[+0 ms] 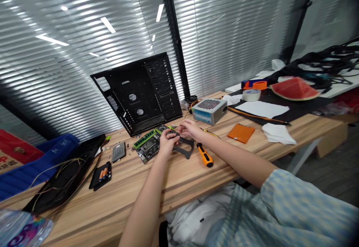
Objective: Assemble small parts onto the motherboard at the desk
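A green and black circuit board (pixel 149 146) lies on the wooden table, in front of an upright open black computer case (pixel 140 93). At the board's right end, my left hand (pixel 167 140) has its fingers closed around something I cannot make out. Close beside it, my right hand (pixel 190 129) is pinched over a small item too tiny to name. A dark grey frame-like part (pixel 186 151) lies just below and between both hands. An orange and black screwdriver (pixel 205 155) rests under my right wrist, its handle toward the table's front edge.
A power supply box (pixel 209 111) stands behind my right forearm, with an orange flat pouch (pixel 241 133) right of it. Leftward are a silver drive (pixel 118 151), a black battery tray (pixel 101 176) and a blue bin (pixel 56 161). A watermelon piece (pixel 294 88) sits far right.
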A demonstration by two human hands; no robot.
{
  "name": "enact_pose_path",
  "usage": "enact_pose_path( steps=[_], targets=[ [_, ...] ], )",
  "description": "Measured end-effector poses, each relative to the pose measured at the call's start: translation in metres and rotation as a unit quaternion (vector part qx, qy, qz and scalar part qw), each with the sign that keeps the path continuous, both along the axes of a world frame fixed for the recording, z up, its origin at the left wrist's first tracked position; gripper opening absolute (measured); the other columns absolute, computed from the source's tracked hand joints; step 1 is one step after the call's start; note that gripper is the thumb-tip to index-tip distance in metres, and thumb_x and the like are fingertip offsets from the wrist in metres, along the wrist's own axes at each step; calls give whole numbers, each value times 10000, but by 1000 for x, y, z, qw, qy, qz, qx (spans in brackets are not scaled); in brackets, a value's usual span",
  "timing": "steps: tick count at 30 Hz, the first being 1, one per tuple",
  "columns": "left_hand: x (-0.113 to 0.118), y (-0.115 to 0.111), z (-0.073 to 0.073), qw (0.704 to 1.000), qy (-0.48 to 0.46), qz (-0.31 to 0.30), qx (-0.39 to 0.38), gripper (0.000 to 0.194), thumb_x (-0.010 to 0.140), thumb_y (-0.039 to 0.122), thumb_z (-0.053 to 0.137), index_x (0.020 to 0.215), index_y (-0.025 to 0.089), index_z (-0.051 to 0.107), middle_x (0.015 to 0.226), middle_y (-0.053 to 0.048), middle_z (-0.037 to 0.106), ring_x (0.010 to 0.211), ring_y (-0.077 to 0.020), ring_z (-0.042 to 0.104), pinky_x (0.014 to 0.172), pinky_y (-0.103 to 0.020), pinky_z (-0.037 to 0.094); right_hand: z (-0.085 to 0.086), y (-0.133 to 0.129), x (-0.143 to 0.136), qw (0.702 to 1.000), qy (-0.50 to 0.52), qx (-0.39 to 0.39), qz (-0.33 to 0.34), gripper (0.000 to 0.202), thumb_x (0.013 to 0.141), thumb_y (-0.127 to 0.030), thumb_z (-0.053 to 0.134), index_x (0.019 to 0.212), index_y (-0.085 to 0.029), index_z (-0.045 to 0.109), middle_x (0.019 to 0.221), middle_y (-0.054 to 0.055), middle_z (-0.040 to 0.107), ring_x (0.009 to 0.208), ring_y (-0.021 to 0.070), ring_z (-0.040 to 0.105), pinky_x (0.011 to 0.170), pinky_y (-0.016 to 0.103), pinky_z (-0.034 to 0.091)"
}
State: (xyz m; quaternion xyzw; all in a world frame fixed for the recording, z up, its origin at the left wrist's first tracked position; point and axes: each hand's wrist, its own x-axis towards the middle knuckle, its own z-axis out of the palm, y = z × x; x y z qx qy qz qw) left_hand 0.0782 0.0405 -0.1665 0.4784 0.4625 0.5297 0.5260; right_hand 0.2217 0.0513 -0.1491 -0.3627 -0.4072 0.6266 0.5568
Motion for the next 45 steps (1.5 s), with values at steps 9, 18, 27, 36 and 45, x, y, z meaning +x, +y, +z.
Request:
enact_pose_path(
  steps=[9, 18, 27, 36, 45],
  targets=[
    [2, -2, 2, 1000, -5, 5, 9, 669, 563, 87, 810, 1112, 196, 443, 726, 49, 635, 463, -79, 559, 492, -220, 457, -11, 12, -1, 996, 76, 44, 6, 98, 682, -162, 625, 616, -174, 554, 500, -32, 560, 530, 101, 532, 629, 232, 485],
    [3, -6, 7, 1000, 9, 19, -6, 609, 604, 38, 765, 1095, 190, 439, 730, 53, 609, 437, -69, 542, 445, -197, 427, -11, 13, 2, 983, 162, 67, 46, 101, 631, -212, 669, 605, -174, 579, 544, -14, 578, 588, 119, 553, 678, 272, 466],
    [4, -2, 5, 999, 34, 15, -21, 386, 591, 44, 736, 872, 165, 500, 707, 48, 567, 434, -64, 517, 409, -193, 384, -4, 8, 8, 985, 136, 60, 83, 148, 646, -257, 685, 701, -177, 573, 627, -20, 592, 578, 101, 532, 534, 221, 341],
    [3, -3, 7, 999, 48, 0, -23, 329, 586, 53, 718, 840, 159, 537, 713, 39, 565, 429, -65, 511, 404, -198, 373, -4, 9, 5, 977, 181, 82, 73, 235, 654, -272, 755, 653, -172, 542, 607, -36, 526, 553, 90, 486, 578, 245, 401],
    [6, -7, 10, 996, 78, -12, -40, 301, 580, 44, 688, 845, 150, 593, 731, 18, 567, 469, -73, 534, 393, -181, 344, 6, 6, 9, 979, 177, 85, 57, 265, 636, -261, 784, 648, -164, 538, 593, -36, 503, 512, 78, 427, 497, 235, 337]
  ],
)
